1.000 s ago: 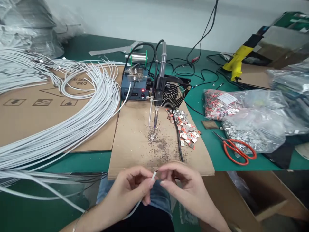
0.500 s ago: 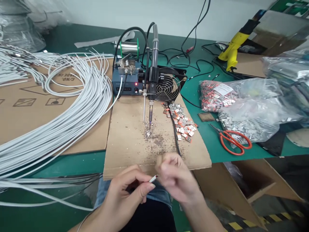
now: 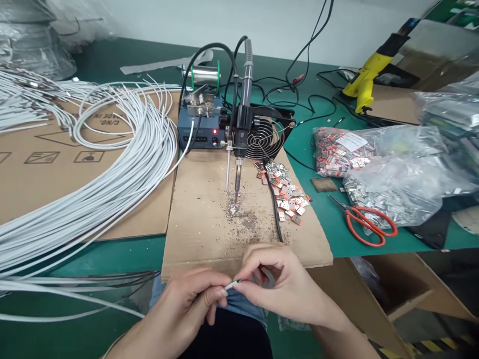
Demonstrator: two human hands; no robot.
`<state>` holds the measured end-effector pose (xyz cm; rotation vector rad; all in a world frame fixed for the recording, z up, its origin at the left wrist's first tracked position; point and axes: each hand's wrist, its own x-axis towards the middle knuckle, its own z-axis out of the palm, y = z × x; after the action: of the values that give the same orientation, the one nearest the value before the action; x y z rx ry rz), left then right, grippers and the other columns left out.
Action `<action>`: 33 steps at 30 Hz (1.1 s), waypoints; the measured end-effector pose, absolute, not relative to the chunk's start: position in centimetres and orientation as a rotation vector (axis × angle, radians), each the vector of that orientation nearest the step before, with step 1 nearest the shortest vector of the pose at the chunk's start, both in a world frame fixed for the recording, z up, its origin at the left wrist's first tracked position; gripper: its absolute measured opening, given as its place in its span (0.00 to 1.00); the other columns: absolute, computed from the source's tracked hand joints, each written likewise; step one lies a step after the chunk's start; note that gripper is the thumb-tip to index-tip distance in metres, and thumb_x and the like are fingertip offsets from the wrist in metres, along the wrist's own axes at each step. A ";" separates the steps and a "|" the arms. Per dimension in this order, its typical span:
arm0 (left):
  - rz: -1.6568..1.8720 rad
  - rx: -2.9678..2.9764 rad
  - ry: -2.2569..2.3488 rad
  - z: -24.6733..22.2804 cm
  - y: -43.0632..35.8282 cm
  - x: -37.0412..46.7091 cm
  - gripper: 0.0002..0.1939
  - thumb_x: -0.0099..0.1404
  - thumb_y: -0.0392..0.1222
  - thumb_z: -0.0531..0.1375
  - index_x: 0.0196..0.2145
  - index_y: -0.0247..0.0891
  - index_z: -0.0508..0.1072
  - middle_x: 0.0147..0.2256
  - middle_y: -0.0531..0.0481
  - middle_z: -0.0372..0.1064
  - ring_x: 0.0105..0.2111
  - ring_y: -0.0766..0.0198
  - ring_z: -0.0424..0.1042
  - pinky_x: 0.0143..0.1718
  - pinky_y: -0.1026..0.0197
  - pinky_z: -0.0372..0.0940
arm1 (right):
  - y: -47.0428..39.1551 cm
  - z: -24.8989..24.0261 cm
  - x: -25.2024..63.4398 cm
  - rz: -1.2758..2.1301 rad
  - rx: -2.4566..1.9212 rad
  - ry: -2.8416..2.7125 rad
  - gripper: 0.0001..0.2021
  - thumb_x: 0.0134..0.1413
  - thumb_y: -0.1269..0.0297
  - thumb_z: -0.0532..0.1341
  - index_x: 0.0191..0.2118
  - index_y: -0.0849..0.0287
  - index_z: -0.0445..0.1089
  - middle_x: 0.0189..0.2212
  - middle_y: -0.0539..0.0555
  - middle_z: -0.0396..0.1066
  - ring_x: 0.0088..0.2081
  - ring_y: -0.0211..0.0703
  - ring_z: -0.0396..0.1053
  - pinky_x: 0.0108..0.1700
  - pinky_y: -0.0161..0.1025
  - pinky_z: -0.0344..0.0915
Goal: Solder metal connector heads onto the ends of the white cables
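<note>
Low in front of me, my left hand (image 3: 200,294) pinches a white cable (image 3: 231,285) close to its end between thumb and forefinger. My right hand (image 3: 277,279) is closed, with thumb and forefinger pinched on the dark wire tip of that same cable. A pale curved strip (image 3: 268,277) shows inside the right hand's curled fingers; I cannot make out its kind. Beyond the hands, a soldering iron (image 3: 244,109) is clamped tip down over a cardboard sheet (image 3: 202,234). Solder crumbs lie below its tip. Metal USB plugs (image 3: 290,199) with orange inserts are heaped right of it.
A bundle of white cables (image 3: 142,169) fills the left side. Behind stand a blue soldering station (image 3: 198,132), a solder spool (image 3: 205,75) and a fan (image 3: 264,137). Red-handled scissors (image 3: 370,227), bags of plugs (image 3: 344,149) and a yellow heat gun (image 3: 362,85) lie right.
My right hand, blurred and beside the cable tip before, has come to the tip and pinches it. The left hand keeps its hold, and the view has shifted slightly.
</note>
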<state>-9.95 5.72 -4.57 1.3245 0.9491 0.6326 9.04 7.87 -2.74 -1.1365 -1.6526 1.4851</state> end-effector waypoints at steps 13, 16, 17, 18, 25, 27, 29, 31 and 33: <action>1.098 1.010 0.933 -4.0 5.5 -7.4 0.10 0.56 0.27 0.62 0.28 0.41 0.79 0.16 0.56 0.68 0.16 0.73 0.68 0.21 0.75 0.64 | 5.3 -5.7 5.0 1.201 -0.927 -1.060 0.07 0.49 0.76 0.62 0.24 0.61 0.65 0.18 0.46 0.59 0.23 0.27 0.56 0.26 0.26 0.55; 1.123 0.826 0.920 -3.8 5.0 -6.9 0.10 0.56 0.27 0.62 0.28 0.40 0.79 0.16 0.57 0.69 0.16 0.74 0.68 0.21 0.76 0.64 | 5.2 -5.9 5.4 1.271 -0.846 -0.960 0.06 0.52 0.73 0.61 0.27 0.59 0.65 0.20 0.46 0.58 0.25 0.29 0.57 0.28 0.28 0.56; 1.129 0.805 0.937 -3.7 4.9 -6.9 0.09 0.55 0.27 0.62 0.27 0.40 0.78 0.16 0.57 0.69 0.16 0.74 0.68 0.21 0.77 0.64 | 5.3 -5.9 5.8 1.318 -0.818 -0.931 0.05 0.53 0.72 0.61 0.27 0.59 0.65 0.20 0.46 0.58 0.25 0.29 0.57 0.28 0.28 0.56; 1.130 0.794 0.969 -3.5 4.9 -6.9 0.09 0.55 0.26 0.62 0.26 0.39 0.78 0.16 0.57 0.69 0.15 0.75 0.68 0.21 0.77 0.63 | 5.5 -5.7 6.3 1.351 -0.809 -0.922 0.05 0.53 0.71 0.60 0.28 0.58 0.65 0.20 0.46 0.58 0.24 0.29 0.56 0.27 0.28 0.55; 1.072 1.040 0.983 -3.8 5.4 -8.7 0.11 0.56 0.26 0.62 0.29 0.42 0.79 0.18 0.56 0.70 0.16 0.73 0.68 0.20 0.76 0.63 | 7.3 -2.6 9.0 1.377 -1.140 -1.534 0.05 0.45 0.71 0.66 0.32 0.60 0.75 0.20 0.48 0.67 0.21 0.26 0.54 0.23 0.26 0.52; 1.074 1.132 1.000 -3.9 5.5 -9.0 0.11 0.55 0.27 0.62 0.29 0.42 0.79 0.19 0.56 0.69 0.17 0.72 0.69 0.20 0.75 0.63 | 7.7 -1.9 8.9 1.369 -1.193 -1.614 0.05 0.48 0.67 0.65 0.26 0.63 0.74 0.18 0.49 0.65 0.20 0.27 0.54 0.22 0.27 0.52; 1.036 1.213 1.023 -3.9 5.7 -9.2 0.09 0.55 0.28 0.63 0.28 0.41 0.79 0.18 0.56 0.69 0.17 0.72 0.68 0.20 0.74 0.63 | 8.0 -1.5 8.8 1.380 -1.202 -1.668 0.08 0.48 0.66 0.64 0.24 0.64 0.73 0.17 0.49 0.63 0.20 0.27 0.55 0.22 0.27 0.51; 0.997 1.243 1.038 -3.9 5.7 -9.1 0.07 0.56 0.30 0.63 0.27 0.40 0.79 0.19 0.55 0.69 0.17 0.71 0.68 0.20 0.73 0.63 | 8.2 -1.4 8.8 1.401 -1.176 -1.711 0.07 0.47 0.67 0.65 0.23 0.64 0.72 0.17 0.49 0.62 0.21 0.27 0.56 0.22 0.27 0.51; 0.990 1.162 1.035 -4.0 5.6 -8.9 0.04 0.57 0.32 0.63 0.27 0.38 0.78 0.18 0.54 0.70 0.17 0.71 0.68 0.20 0.73 0.62 | 8.1 -1.7 8.4 1.399 -1.131 -1.654 0.07 0.45 0.69 0.66 0.21 0.64 0.71 0.16 0.48 0.62 0.20 0.27 0.56 0.21 0.27 0.51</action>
<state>-8.91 5.64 -4.05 1.1624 1.0353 0.9903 8.41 8.06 -1.72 -1.1308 -1.6543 1.3994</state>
